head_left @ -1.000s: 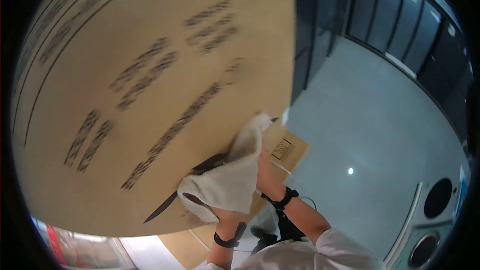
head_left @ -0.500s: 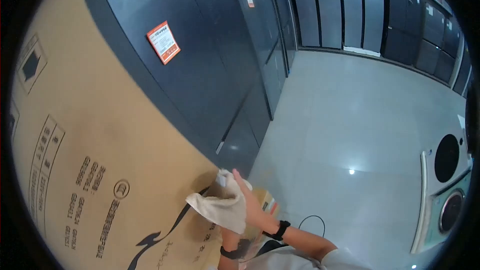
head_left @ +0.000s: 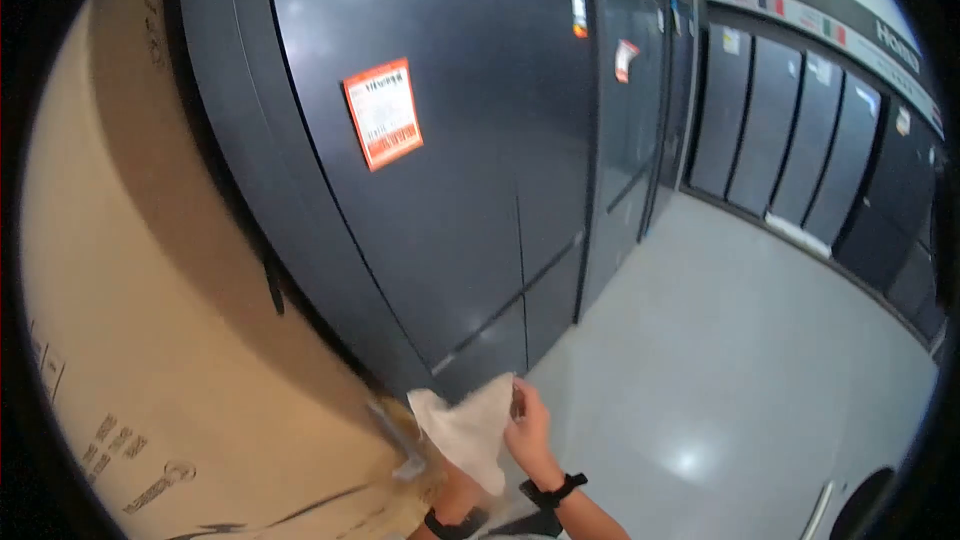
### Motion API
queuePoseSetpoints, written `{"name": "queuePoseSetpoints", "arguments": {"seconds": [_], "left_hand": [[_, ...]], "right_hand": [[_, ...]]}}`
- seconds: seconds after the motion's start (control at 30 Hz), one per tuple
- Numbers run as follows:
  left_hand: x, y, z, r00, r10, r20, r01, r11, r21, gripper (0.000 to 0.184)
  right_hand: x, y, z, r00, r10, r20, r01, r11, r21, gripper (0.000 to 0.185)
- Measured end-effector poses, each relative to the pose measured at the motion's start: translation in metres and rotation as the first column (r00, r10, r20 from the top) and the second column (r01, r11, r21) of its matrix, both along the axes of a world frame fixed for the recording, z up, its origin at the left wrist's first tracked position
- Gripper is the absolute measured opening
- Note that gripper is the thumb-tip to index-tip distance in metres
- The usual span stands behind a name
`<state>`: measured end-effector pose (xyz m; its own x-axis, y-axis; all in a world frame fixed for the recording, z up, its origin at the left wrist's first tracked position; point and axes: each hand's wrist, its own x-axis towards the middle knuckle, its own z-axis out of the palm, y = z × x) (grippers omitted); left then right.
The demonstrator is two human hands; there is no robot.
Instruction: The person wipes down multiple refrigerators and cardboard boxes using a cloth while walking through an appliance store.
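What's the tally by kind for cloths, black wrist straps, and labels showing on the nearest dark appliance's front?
Cloths: 1
Black wrist straps: 2
Labels: 2
Total: 5

A large dark cabinet (head_left: 460, 190) is noted across the upper centre, its front marked by an orange-edged label (head_left: 384, 114) and a small blue-and-orange sticker (head_left: 579, 10). A row of tall grey doors (head_left: 768, 130) is seen at upper right, topped by a lettered sign band (head_left: 802, 16). Pale floor (head_left: 660, 380), glossy, is observed below. At lower right, a dark rounded object (head_left: 868, 508) is cut off by the frame's edge.
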<state>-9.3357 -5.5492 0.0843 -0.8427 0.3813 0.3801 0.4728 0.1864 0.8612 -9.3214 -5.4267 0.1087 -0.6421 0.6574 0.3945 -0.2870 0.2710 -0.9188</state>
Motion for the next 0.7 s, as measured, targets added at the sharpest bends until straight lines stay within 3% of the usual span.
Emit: {"name": "queuePoseSetpoints", "arguments": {"seconds": [0.1,0.2,0.3,0.4,0.43,0.5,0.53,0.57,0.7], "left_hand": [[-0.042,0.056,-0.001,0.997,0.065,-0.039,-0.062,0.995,0.081,0.064],[-0.075,0.093,0.006,0.985,0.138,-0.105,-0.123,0.983,0.140,0.065],[-0.104,0.116,0.027,0.953,0.256,-0.162,-0.210,0.943,0.258,0.066],[-0.124,0.133,0.050,0.956,0.282,0.082,-0.284,0.818,0.501,0.070],[-0.140,0.136,0.049,0.936,0.350,0.030,-0.330,0.846,0.418,0.074],[-0.177,0.136,0.041,0.879,0.469,-0.080,-0.439,0.864,0.245,0.083],[-0.192,0.142,0.042,0.818,0.542,-0.192,-0.507,0.837,0.204,0.087],[-0.206,0.148,0.050,0.735,0.608,-0.300,-0.585,0.792,0.173,0.092],[-0.277,0.163,0.099,0.486,0.669,-0.562,-0.791,0.610,0.042,0.085]], "right_hand": [[-0.042,0.051,0.022,0.999,0.040,-0.008,-0.041,0.996,-0.075,0.030],[-0.084,0.095,0.026,0.996,0.070,0.053,-0.074,0.992,0.097,0.031],[-0.128,0.121,0.018,0.987,0.159,0.024,-0.161,0.975,0.152,0.028],[-0.156,0.130,0.040,0.977,0.215,-0.016,-0.211,0.970,0.121,0.023],[-0.168,0.132,0.045,0.978,0.200,0.065,-0.206,0.974,0.096,0.024],[-0.191,0.140,0.068,0.968,0.236,-0.086,-0.214,0.955,0.204,0.024],[-0.205,0.146,0.079,0.952,0.261,-0.162,-0.214,0.942,0.257,0.025],[-0.217,0.154,0.086,0.951,0.290,-0.109,-0.256,0.933,0.255,0.034],[-0.285,0.174,0.128,0.866,0.400,-0.300,-0.303,0.897,0.321,0.053]]}}
